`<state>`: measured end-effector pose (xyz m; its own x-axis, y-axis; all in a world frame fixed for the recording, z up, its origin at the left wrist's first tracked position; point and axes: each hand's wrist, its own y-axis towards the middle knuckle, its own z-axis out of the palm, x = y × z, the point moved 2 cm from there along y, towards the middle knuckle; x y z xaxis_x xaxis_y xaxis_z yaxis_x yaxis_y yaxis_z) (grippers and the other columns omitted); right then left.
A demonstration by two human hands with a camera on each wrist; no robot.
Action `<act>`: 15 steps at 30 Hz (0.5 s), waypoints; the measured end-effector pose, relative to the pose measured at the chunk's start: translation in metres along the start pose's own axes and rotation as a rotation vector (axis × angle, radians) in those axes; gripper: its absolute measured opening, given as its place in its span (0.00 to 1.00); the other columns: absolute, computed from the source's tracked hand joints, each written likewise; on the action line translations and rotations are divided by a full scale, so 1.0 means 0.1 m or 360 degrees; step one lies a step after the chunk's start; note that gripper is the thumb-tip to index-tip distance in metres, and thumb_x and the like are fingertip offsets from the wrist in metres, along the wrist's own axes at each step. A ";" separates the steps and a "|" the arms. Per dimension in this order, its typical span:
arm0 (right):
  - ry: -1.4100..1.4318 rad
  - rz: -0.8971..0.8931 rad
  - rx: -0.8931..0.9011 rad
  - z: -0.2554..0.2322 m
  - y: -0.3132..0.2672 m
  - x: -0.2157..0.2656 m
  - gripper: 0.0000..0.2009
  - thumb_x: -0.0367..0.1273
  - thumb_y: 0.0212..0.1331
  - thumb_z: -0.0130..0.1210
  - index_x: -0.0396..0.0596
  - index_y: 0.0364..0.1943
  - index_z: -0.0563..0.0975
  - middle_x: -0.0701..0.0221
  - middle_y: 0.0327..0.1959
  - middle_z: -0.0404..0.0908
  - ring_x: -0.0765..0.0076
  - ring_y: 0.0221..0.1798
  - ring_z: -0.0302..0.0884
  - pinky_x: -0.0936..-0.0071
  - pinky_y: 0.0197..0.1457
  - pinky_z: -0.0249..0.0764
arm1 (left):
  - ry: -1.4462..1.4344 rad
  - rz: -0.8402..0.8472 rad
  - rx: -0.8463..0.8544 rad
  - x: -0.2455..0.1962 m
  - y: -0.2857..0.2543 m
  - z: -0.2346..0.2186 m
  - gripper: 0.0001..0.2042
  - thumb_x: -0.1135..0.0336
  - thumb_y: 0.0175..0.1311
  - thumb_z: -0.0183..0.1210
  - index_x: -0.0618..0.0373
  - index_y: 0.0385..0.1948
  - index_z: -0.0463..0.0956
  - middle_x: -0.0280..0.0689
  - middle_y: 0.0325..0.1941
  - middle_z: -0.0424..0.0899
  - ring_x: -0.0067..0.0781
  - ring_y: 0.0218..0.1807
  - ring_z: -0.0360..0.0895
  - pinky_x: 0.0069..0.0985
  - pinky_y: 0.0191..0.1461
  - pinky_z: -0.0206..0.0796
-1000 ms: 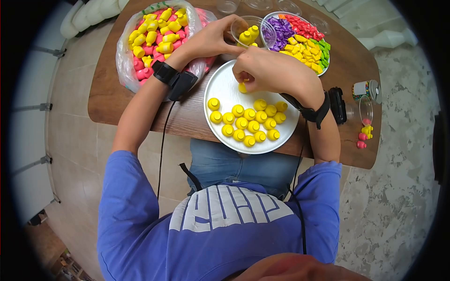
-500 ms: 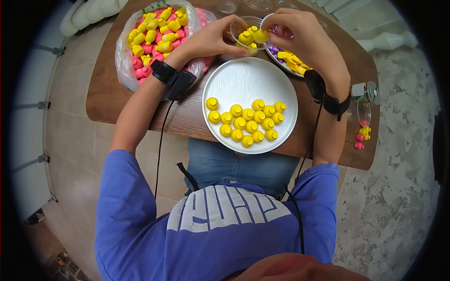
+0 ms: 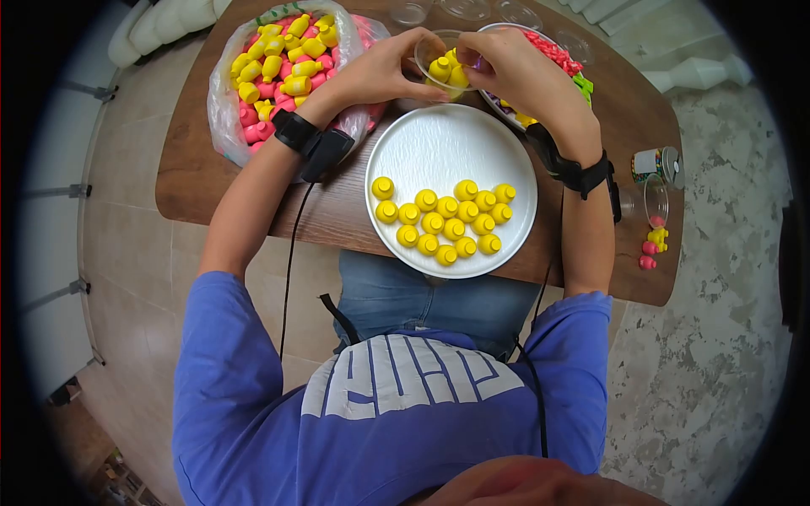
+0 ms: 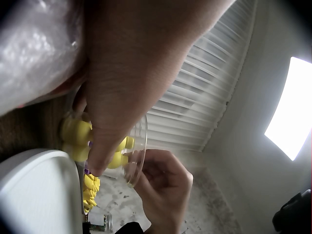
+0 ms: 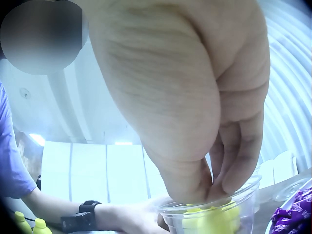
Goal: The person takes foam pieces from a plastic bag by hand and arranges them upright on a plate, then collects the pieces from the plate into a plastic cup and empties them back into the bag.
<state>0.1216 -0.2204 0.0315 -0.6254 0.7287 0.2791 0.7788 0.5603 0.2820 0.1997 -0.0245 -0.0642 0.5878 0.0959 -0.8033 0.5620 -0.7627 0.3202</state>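
Observation:
My left hand (image 3: 384, 72) grips a clear plastic cup (image 5: 248, 209) from the left, thumb at the near side. Inside the cup stand small yellow bottle-shaped pieces (image 3: 440, 67). My right hand (image 3: 523, 76) reaches down over the cup's right side, and its fingertips dip inside the rim and pinch a yellow bottle (image 5: 222, 219), partly hidden behind them. Below the cup lies a white round plate (image 3: 422, 143), on which several more yellow bottles (image 3: 433, 223) stand in loose rows toward the near edge.
A clear bag (image 3: 226, 126) full of pink and yellow bottles stands at the left. Behind my right hand is a plate of coloured pieces (image 3: 553, 52), partly covered. To the right are a lidded jar (image 3: 648, 161), a tipped clear cup (image 3: 656, 198) and small pink and yellow pieces (image 3: 650, 247).
My right hand went from the plate up to the cup with a yellow bottle, then lowered it inside. My left hand has kept holding the cup in place.

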 end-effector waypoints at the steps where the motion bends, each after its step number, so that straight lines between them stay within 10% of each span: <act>1: 0.0000 -0.0001 0.0000 0.00 0.00 0.00 0.09 0.24 0.57 0.65 0.38 0.38 0.78 0.59 0.32 0.84 0.54 0.35 0.84 0.63 0.42 0.79 | -0.0044 -0.0065 0.0048 0.00 0.00 0.00 0.32 0.62 0.57 0.78 0.57 0.61 0.72 0.38 0.59 0.82 0.31 0.63 0.79 0.29 0.71 0.69; 15: 0.0010 0.0007 -0.0098 -0.16 -0.02 0.11 0.08 0.22 0.59 0.62 0.37 0.41 0.78 0.57 0.35 0.83 0.49 0.35 0.80 0.61 0.40 0.77 | 0.0027 0.0055 -0.0044 0.00 0.00 0.01 0.35 0.55 0.53 0.79 0.61 0.59 0.73 0.44 0.56 0.85 0.35 0.55 0.85 0.29 0.61 0.77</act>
<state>0.1126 -0.2201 0.0485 -0.6223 0.7285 0.2864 0.7773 0.5316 0.3364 0.1991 -0.0256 -0.0649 0.6167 0.0810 -0.7830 0.5571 -0.7477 0.3614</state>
